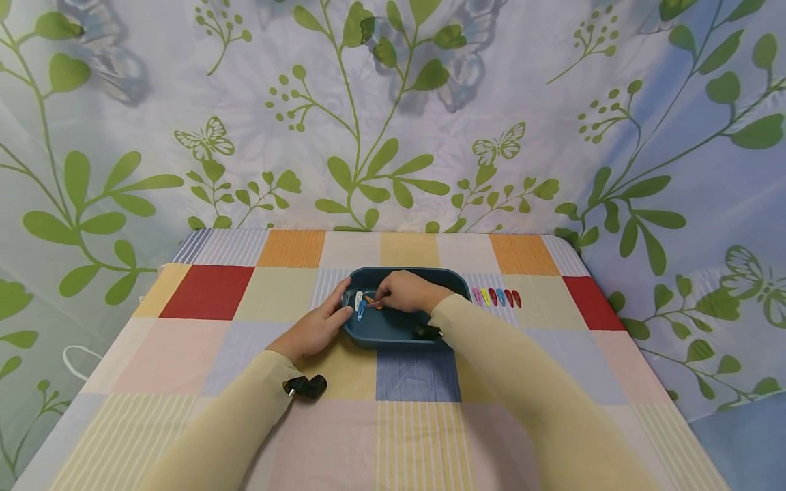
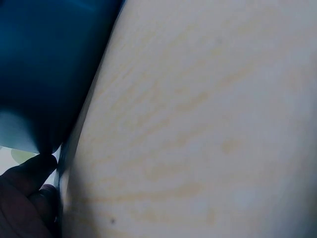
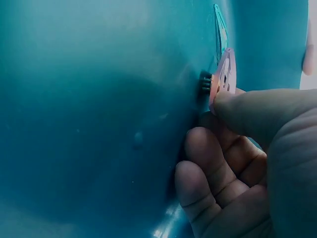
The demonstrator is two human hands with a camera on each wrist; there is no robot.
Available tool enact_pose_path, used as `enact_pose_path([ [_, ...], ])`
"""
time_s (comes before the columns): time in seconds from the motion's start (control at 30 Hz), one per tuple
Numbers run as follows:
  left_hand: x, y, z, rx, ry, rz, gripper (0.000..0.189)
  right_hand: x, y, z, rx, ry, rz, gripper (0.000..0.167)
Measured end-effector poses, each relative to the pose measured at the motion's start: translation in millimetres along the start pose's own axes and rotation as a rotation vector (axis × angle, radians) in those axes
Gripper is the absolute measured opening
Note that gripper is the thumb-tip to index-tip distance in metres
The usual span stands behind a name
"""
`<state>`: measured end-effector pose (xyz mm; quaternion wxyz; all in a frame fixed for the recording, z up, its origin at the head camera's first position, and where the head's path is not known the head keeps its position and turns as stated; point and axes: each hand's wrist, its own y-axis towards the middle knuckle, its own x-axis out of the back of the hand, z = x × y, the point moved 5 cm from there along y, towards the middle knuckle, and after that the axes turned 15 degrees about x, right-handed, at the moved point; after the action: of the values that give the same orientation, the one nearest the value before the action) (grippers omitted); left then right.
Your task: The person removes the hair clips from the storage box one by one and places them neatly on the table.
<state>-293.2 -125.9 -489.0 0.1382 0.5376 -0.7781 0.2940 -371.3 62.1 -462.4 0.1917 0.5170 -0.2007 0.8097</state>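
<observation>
A dark teal tray [image 1: 399, 342] stands on the table. My left hand [image 1: 316, 329] holds its left rim, the thumb at the edge and the fingers along the outer side; fingertips [image 2: 42, 166] show at the wall in the left wrist view. Inside the tray my right hand [image 1: 408, 292] pinches a pink snap hair clip [image 3: 227, 74] between thumb and index finger, the other fingers curled. By those fingertips in the tray lie a white hair clip [image 1: 358, 299], a blue hair clip [image 1: 361, 310] and some orange [image 1: 379, 307] clip parts, partly covered by the hand.
Right of the tray, a row of several hair clips lies side by side, among them a pink one [image 1: 477, 296], a yellow one [image 1: 485, 296] and a red one [image 1: 516, 299]. A patchwork tablecloth [image 1: 417, 375] covers the table. Behind hangs a leaf-patterned curtain [image 1: 245, 136].
</observation>
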Motion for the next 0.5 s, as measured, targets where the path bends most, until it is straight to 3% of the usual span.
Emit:
enact_pose_path([
  [0.4, -0.3, -0.5, -1.4, -0.001, 0.0, 0.002, 0.067, 1.1, -2.6, -2.5, -0.026, 0.105, -0.045, 0.013],
  [0.5, -0.2, -0.4, -1.7, -0.002, -0.003, 0.002, 0.067, 0.2, -2.9, -2.6, -0.018, 0.16, -0.045, 0.021],
])
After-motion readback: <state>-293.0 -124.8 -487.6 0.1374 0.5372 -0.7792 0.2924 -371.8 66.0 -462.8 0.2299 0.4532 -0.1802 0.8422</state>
